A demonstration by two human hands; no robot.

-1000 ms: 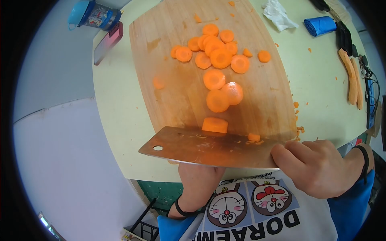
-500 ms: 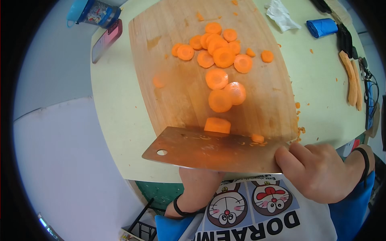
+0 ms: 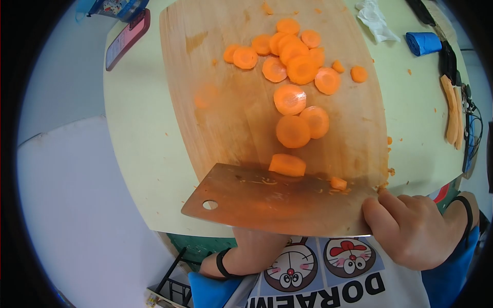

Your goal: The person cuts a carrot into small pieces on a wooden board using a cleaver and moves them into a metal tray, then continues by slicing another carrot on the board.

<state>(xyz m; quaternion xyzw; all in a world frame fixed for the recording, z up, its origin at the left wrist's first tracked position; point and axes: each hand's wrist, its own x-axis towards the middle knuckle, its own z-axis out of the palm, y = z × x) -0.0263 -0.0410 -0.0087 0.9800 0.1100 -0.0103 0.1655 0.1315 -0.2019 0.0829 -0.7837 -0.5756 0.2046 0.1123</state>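
Note:
My right hand (image 3: 411, 231) is closed at the near right end of a wide cleaver (image 3: 277, 203), whose handle is out of sight in the fist. The blade is tilted, its broad face toward me, over the near edge of a wooden cutting board (image 3: 226, 133). My left hand (image 3: 259, 244) is under the blade, which hides its fingers. A carrot piece (image 3: 287, 165) shows just beyond the blade, partly covered by it. A small carrot bit (image 3: 338, 183) and shreds cling to the blade's face. Farther off lie three round carrot slices (image 3: 292, 131) and a cluster of several more (image 3: 302, 70).
A phone (image 3: 128, 40) and a blue container (image 3: 114, 7) are at the table's far left. On the right are a crumpled tissue (image 3: 377, 20), a blue roll (image 3: 423, 43) and long peeled-looking tan sticks (image 3: 452, 113). Carrot scraps (image 3: 391, 171) lie beside the board.
The view has shifted slightly, so the board's slices appear farther right. The cleaver and my right hand sit a little lower and farther right in view. The grip is unchanged.

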